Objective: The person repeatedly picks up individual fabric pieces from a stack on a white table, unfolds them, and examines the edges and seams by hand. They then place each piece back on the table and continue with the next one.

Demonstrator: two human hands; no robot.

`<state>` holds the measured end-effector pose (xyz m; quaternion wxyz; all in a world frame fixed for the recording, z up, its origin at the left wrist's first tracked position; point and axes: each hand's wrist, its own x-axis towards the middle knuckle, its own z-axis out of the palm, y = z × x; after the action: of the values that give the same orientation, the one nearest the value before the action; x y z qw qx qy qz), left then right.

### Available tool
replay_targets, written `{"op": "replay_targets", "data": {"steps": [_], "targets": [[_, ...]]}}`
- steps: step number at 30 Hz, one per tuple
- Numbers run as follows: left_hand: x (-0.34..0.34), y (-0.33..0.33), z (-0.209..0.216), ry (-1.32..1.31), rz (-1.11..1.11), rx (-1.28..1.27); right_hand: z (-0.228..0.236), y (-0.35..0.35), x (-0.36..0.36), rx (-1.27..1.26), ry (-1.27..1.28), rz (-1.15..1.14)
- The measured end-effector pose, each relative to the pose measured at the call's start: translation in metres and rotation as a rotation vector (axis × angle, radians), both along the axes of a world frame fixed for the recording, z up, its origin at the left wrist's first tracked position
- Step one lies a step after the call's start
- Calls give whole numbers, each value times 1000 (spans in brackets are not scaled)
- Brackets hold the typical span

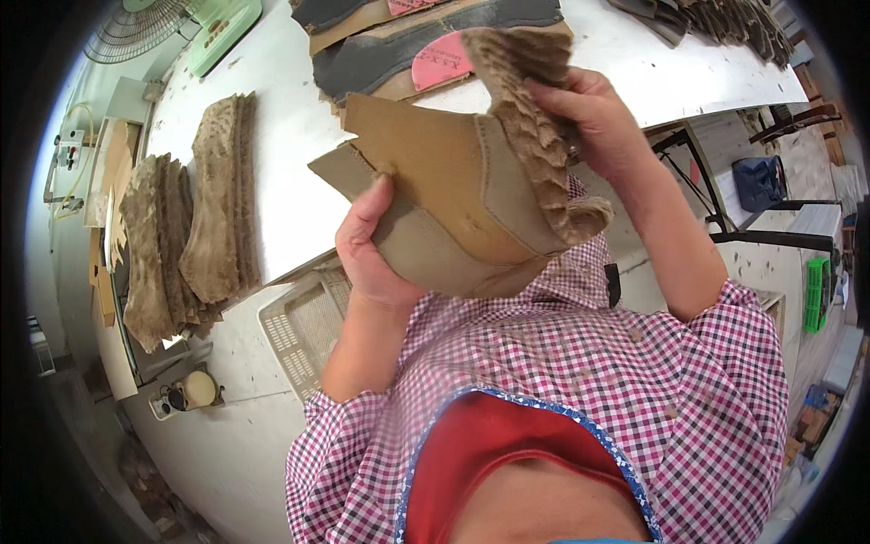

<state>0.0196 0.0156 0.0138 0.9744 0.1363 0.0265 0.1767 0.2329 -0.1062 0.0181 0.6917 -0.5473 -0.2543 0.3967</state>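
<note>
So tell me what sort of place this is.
Probably a shoe-making workshop. Both hands hold a tan suede boot upper with fleecy lining, stacks of fleecy cut pieces lie on the white worktable, and more cut pieces pile up further back.

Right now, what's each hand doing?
Left hand: closed on the tan shoe pieces.
Right hand: closed on the fuzzy lining.

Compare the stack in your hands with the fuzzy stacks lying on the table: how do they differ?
The held stack is lifted off the table, gripped by the left hand and right hand; the fuzzy stacks lie untouched on the white table. The held stack shows smooth tan faces with fleece only along one edge; the table stacks show fleece all over. Both are layered brown cut pieces.
</note>
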Motion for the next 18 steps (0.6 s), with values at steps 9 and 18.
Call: {"op": "replay_targets", "data": {"steps": [9,18], "targets": [[9,-5,-4,78,9,-83,-42,24,-15,-140,-185,156],[10,6,7,55,134,-34,15,-28,-59,112,-1079,-309]]}}
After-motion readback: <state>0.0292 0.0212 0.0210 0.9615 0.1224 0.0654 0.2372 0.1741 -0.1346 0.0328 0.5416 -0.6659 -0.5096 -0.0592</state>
